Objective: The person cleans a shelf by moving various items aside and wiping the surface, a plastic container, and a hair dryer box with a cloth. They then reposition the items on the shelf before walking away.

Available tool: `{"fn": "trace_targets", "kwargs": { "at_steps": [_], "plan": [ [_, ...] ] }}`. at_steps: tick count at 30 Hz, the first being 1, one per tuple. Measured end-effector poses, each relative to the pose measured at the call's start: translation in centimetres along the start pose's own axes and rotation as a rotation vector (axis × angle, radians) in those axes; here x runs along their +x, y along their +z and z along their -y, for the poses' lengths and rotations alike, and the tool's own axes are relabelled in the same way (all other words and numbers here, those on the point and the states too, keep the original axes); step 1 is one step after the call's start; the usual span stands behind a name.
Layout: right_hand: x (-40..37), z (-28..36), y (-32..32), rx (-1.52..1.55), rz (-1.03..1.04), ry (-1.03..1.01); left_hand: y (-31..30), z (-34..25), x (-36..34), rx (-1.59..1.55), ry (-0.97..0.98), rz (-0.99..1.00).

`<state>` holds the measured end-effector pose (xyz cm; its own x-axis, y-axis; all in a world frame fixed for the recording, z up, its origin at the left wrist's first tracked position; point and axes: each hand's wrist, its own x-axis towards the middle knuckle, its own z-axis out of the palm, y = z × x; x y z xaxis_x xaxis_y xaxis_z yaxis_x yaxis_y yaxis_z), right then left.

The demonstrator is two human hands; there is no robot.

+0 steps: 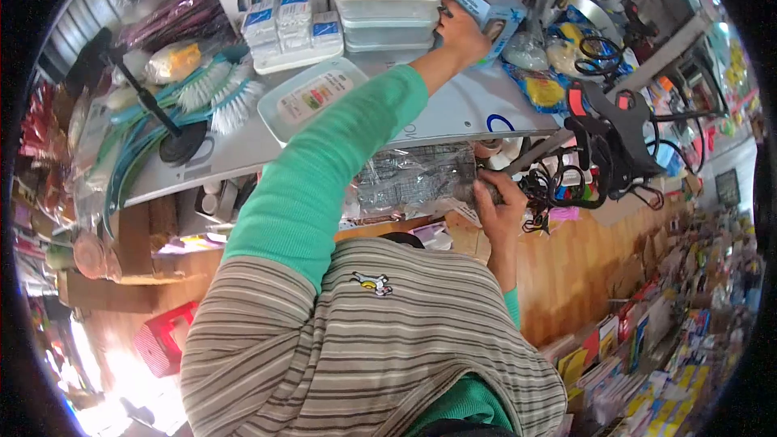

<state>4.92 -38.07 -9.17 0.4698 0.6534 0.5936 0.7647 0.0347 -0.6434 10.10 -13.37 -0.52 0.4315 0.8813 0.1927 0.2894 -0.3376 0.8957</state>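
Note:
My left hand (pixel 464 36), at the end of a green sleeve reaching across the shelf, is closed at the near left side of a light-blue box (pixel 506 10). Its fingers show between that box and a stack of clear lidded plastic containers (pixel 388 10); part of the grip is hidden. Lower down, my right hand (pixel 499 205) grips the right end of a clear plastic-wrapped pack (pixel 417 178) with a dark grid-like pattern. The pack sits just below the shelf's front edge, in front of my chest. A single lidded container (pixel 312 97) lies under my left forearm.
White scrub brushes (pixel 231 95) and a black-cupped plunger (pixel 183 142) lie on the shelf's left. Small white-and-blue packs (pixel 279 26) stand behind. Bagged yellow goods (pixel 541 91) and a black strapped item (pixel 619 133) crowd the right. A red stool (pixel 166 338) stands on the floor.

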Motion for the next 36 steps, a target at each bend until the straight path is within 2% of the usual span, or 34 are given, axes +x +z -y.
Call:
{"fn": "trace_targets", "kwargs": {
  "at_steps": [5, 7, 8, 10, 11, 13, 14, 16, 17, 19, 21, 23, 25, 26, 27, 31, 36],
  "plan": [
    [4.9, 0.2, 0.5, 0.104, -0.063, 0.077, -0.7, -0.5, -1.2, -0.085, -0.077, 0.035],
    [7.6, 0.2, 0.6, 0.445, -0.035, 0.215, -0.7, -0.5, -2.1, -0.124, -0.111, 0.026],
    [9.0, -0.2, 0.7, 0.447, -0.031, 0.214, -0.8, -0.4, -2.7, -0.161, -0.086, 0.026],
    [11.9, -1.2, 1.0, 0.098, 0.068, 0.017, -1.1, -0.3, -4.1, -0.231, -0.030, 0.034],
    [13.1, -1.9, 1.4, 0.099, 0.066, 0.017, -1.6, -0.2, -4.6, -0.230, -0.029, 0.035],
    [15.2, -3.1, 2.3, -0.163, 0.199, -0.090, -3.9, -0.2, -5.8, -0.371, 0.051, 0.275],
    [16.0, -3.2, 2.7, -0.161, 0.195, -0.092, -5.4, -0.6, -7.0, -0.368, 0.055, 0.275],
    [17.8, -3.1, 3.7, -0.341, 0.304, -0.133, -8.4, -1.1, -9.8, -0.392, 0.235, 0.337],
    [19.2, -5.8, 4.7, -0.332, 0.334, -0.257, -9.5, -0.6, -10.4, -0.387, 0.235, 0.336],
    [20.7, -5.7, 5.7, -0.360, 0.404, -0.201, -11.7, 0.6, -11.3, -0.496, 0.356, 0.463],
    [21.2, -4.9, 6.3, -0.375, 0.500, -0.098, -15.6, 0.3, -12.9, -0.438, 0.360, 0.455],
    [21.3, -4.9, 7.2, -0.397, 0.480, -0.103, -18.8, 1.2, -13.5, -0.437, 0.369, 0.387],
    [21.3, -5.2, 8.0, -0.416, 0.466, -0.110, -22.0, 2.3, -14.1, -0.440, 0.364, 0.241],
    [21.4, -5.6, 8.2, -0.417, 0.412, -0.093, -23.6, 2.9, -14.2, -0.434, 0.360, 0.236],
    [21.6, -5.9, 8.4, -0.417, 0.361, -0.076, -25.2, 3.6, -14.3, -0.479, 0.340, 0.137],
    [23.2, -7.4, 7.9, -0.422, 0.388, -0.027, -30.0, 6.1, -14.5, -0.547, 0.304, -0.121],
    [24.0, -9.9, 6.4, -0.446, 0.368, 0.010, -32.5, 9.0, -14.3, -0.619, 0.214, -0.144]
  ]
}}
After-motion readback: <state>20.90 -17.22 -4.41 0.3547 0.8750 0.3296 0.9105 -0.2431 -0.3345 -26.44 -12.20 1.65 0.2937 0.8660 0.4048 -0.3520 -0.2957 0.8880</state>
